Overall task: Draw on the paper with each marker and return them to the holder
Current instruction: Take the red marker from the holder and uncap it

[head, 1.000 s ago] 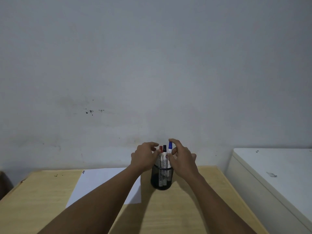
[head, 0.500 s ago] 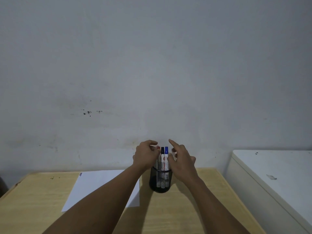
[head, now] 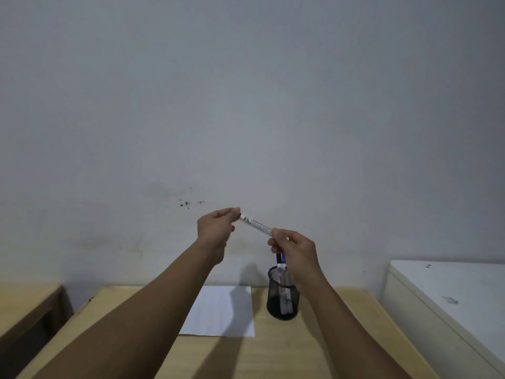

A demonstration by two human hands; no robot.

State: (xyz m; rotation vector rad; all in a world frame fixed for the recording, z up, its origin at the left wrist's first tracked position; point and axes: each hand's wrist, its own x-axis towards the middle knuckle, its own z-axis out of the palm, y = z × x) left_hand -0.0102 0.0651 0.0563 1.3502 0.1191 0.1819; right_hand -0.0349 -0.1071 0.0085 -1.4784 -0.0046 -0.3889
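Marker (head: 257, 225) held in the air above the mesh holder (head: 283, 294), your left hand (head: 216, 228) pinching its dark cap end, right hand (head: 296, 248) closed round the barrel. Light, stiff, probably slick plastic: grip mid-barrel, pull the cap straight. Paper (head: 218, 310) lies left of the holder.

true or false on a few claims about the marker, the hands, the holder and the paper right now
1. Both hands hold one marker in the air: the left hand at one end, the right hand at the other. True.
2. The holder is empty. False: markers still stand in it, one with a blue cap.
3. The paper lies left of the holder on the table. True.
4. The held marker's tip touches the paper. False: it is held well above the table.
5. The holder lies on its side. False: it stands upright.
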